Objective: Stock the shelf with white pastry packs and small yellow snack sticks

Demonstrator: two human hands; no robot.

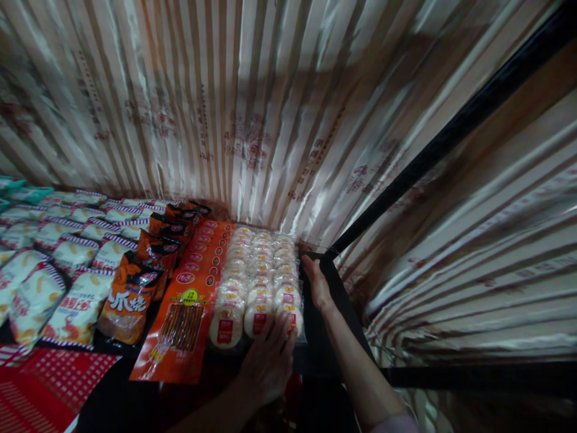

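Note:
Three columns of round white crackers in clear wrappers with red labels (259,297) stand on the right part of a dark shelf. My left hand (269,361) lies with its fingers stretched against the front of the middle and right columns. Along the right side of the right column, my right hand (317,282) is held edge-on, fingers extended and close to the packs. Neither hand grips a pack. Just left of the crackers lie long flat orange snack packets (192,294), the front one reaching past the shelf edge.
Orange-and-black bags (128,300) and several white snack bags (79,307) fill the shelf farther left, with green packs (29,193) at the far left. A red plastic basket (58,385) sits below. A black post (433,138) slants up at the right before pleated, printed sheeting (252,90).

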